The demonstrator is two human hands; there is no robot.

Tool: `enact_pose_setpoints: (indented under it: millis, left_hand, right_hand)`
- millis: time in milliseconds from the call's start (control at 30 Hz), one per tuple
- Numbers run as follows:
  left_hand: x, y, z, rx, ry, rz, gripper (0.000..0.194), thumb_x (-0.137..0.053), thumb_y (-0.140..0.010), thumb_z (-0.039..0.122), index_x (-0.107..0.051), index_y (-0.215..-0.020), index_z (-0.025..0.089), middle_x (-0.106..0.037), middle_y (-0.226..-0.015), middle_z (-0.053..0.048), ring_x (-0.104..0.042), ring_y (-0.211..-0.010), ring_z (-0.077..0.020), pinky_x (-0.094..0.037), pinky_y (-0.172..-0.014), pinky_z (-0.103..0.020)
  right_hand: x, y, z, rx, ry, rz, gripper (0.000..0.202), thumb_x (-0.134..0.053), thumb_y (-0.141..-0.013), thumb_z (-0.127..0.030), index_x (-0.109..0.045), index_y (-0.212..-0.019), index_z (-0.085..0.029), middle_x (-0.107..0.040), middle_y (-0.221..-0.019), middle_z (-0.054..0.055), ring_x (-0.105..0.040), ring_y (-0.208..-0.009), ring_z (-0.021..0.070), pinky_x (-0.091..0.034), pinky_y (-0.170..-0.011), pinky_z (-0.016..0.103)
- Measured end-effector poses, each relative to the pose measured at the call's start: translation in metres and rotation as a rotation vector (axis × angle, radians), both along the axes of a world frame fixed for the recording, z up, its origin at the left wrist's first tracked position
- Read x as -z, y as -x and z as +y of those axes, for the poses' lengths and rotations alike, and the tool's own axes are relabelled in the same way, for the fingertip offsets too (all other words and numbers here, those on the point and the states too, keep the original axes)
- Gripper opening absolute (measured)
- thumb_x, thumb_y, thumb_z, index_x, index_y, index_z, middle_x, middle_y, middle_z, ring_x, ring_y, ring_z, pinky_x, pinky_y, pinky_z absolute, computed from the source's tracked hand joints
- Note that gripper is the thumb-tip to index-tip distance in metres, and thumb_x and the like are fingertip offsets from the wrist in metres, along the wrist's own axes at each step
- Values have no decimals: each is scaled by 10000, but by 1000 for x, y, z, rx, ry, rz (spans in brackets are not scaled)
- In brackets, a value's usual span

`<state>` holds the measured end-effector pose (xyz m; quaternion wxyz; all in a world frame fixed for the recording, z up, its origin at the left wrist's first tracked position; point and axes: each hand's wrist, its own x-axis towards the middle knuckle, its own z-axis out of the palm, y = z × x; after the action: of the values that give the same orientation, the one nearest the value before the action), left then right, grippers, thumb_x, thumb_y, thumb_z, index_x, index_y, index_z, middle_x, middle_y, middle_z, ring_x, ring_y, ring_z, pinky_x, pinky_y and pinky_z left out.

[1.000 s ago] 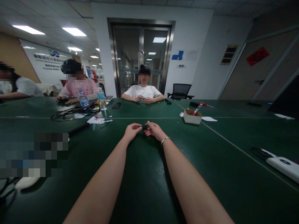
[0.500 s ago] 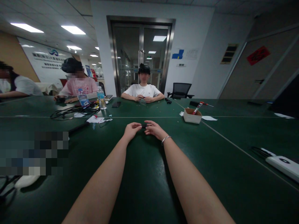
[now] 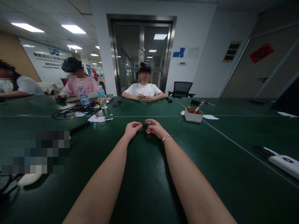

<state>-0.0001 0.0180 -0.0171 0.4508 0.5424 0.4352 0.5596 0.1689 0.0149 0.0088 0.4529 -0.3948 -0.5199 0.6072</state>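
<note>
Both my hands are over the middle of the green table (image 3: 144, 161). A small dark object (image 3: 145, 125) lies between them. My left hand (image 3: 132, 129) pinches the object's left end between thumb and fingertips. From the other side, my right hand (image 3: 155, 128), with a silver bracelet at the wrist, has its fingers curved and apart around the object's right end. Whether the right fingertips touch it is too small to tell. What exactly the object is cannot be made out.
An open box (image 3: 193, 115) holding a tool stands right of centre. Bottles (image 3: 102, 98), black cables (image 3: 70, 111) and paper scraps (image 3: 97, 119) lie to the left. A white device (image 3: 283, 165) is at the right edge. Several people sit across the table.
The view has shifted slightly. My right fingers have moved a little around the dark object, while my left hand keeps its pinch.
</note>
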Motion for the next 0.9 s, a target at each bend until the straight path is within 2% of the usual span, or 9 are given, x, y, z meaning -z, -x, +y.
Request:
enact_pose_setpoints:
  millis: [67, 200, 300, 367, 500, 633, 733, 800, 900]
  left_hand:
    - [0, 0, 0, 1, 11, -23, 304, -772, -580, 268, -674, -829, 123, -682, -715, -58, -646, -705, -163, -517, -780, -363]
    - [0, 0, -1, 12, 13, -20, 320, -784, -562, 264, -676, -828, 122, -688, -743, -65, -650, -727, -168, -515, -800, -374]
    - [0, 1, 0, 11, 13, -15, 321, -782, -563, 255, -679, -838, 126, -689, -749, -66, -651, -733, -170, -509, -816, -381]
    - [1, 1, 0, 17, 15, -12, 314, -777, -569, 246, -679, -842, 128, -690, -753, -65, -651, -735, -168, -505, -827, -385]
    - [0, 1, -1, 25, 8, -7, 301, -770, -579, 237, -679, -843, 124, -691, -759, -67, -651, -740, -165, -499, -842, -387]
    - [-1, 0, -2, 20, 16, -12, 292, -766, -588, 240, -680, -842, 126, -692, -751, -64, -651, -729, -163, -505, -834, -386]
    - [-1, 0, -1, 23, 8, -4, 296, -765, -593, 248, -681, -851, 129, -693, -755, -66, -651, -745, -167, -503, -836, -381]
    - [0, 1, -1, 17, 5, 2, 309, -772, -583, 250, -682, -853, 129, -693, -757, -68, -650, -750, -169, -504, -831, -379]
    - [0, 1, 0, 12, 12, 5, 327, -780, -572, 259, -682, -856, 128, -693, -757, -68, -649, -737, -168, -507, -818, -379]
  right_hand:
    - [0, 0, 1, 11, 9, 44, 315, -590, -776, -66, -510, -1055, -190, -611, -794, 5, -623, -485, 82, -542, -482, 207]
    - [0, 1, 2, 11, 52, -51, 144, -527, -862, -193, -528, -993, -134, -600, -645, 19, -586, -435, 92, -502, -407, 191]
    - [-1, 2, 2, -5, 7, -43, 192, -539, -816, -91, -535, -998, -151, -607, -686, 4, -586, -438, 79, -509, -414, 187]
    - [0, 2, 2, -2, 14, -15, 230, -544, -803, -75, -520, -1013, -165, -609, -718, -2, -601, -452, 80, -527, -436, 199]
    - [1, 2, 3, 20, 38, -90, 113, -517, -858, -179, -523, -964, -139, -609, -685, 24, -568, -397, 81, -476, -360, 181]
    - [1, 2, 2, -3, -26, -46, 297, -578, -786, -110, -505, -1063, -190, -618, -827, 15, -590, -442, 67, -502, -395, 179]
    - [0, 1, 1, -2, 11, -67, 206, -536, -829, -171, -503, -1032, -163, -603, -759, 18, -561, -402, 65, -477, -358, 173]
    - [0, 0, 1, -9, -10, -74, 206, -531, -816, -134, -510, -1018, -167, -605, -775, 18, -537, -381, 51, -465, -344, 168]
    - [0, 0, 1, 1, -34, -27, 374, -571, -757, -62, -486, -1086, -221, -605, -829, -3, -584, -439, 62, -511, -400, 188]
